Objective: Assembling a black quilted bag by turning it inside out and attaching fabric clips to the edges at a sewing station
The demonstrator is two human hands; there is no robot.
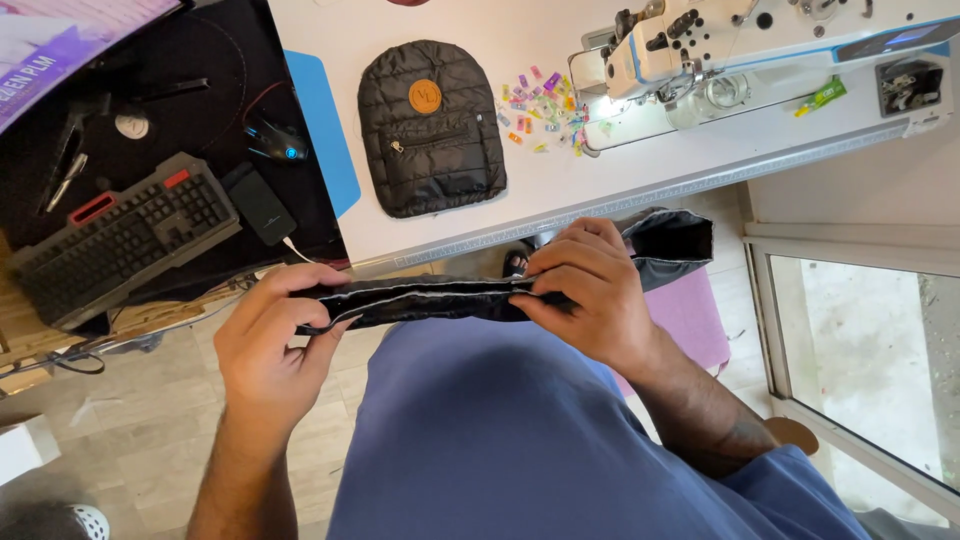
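A long strip of black fabric with a pale edge point(440, 298) is stretched level between my two hands, above my lap in a blue shirt. My left hand point(268, 345) pinches the strip's left end between thumb and fingers. My right hand point(588, 290) grips it further right, fingers curled over the top edge. Beyond that hand, the fabric widens into a dark grey panel point(672, 240) that hangs loose.
A white sewing table point(600, 185) holds a black quilted backpack panel with a round tan patch point(430, 125), several coloured sewing clips point(545, 105) and a white sewing machine point(720, 45). To the left stands a black desk with a keyboard point(120, 240) and mouse point(275, 142).
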